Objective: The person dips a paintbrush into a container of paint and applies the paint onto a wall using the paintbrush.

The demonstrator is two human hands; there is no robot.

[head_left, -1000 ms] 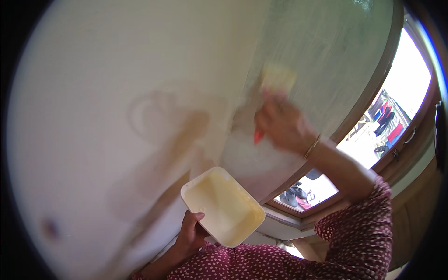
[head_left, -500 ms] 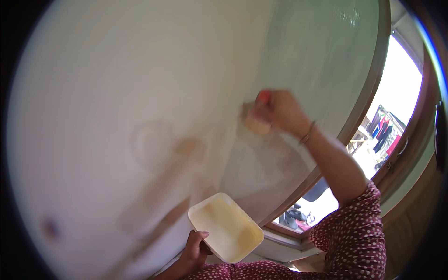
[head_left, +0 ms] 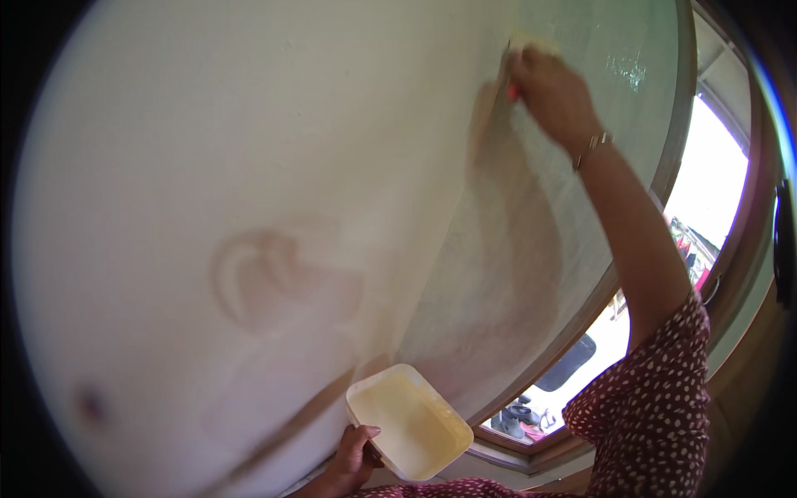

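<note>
By the left hand (head_left: 357, 450), with its thumb laid over the rim, a cream rectangular tub (head_left: 438, 452) is held, just to that hand's right, its long axis slanted down toward the right. Well above and rightward of the tub, a red-handled paintbrush (head_left: 513, 89) is clasped in the right hand (head_left: 556, 95), its pale bristles pointed upward (whether the greenish wall section (head_left: 594, 158) is touched by them cannot be told). The left hand is kept well apart from the brush.
</note>
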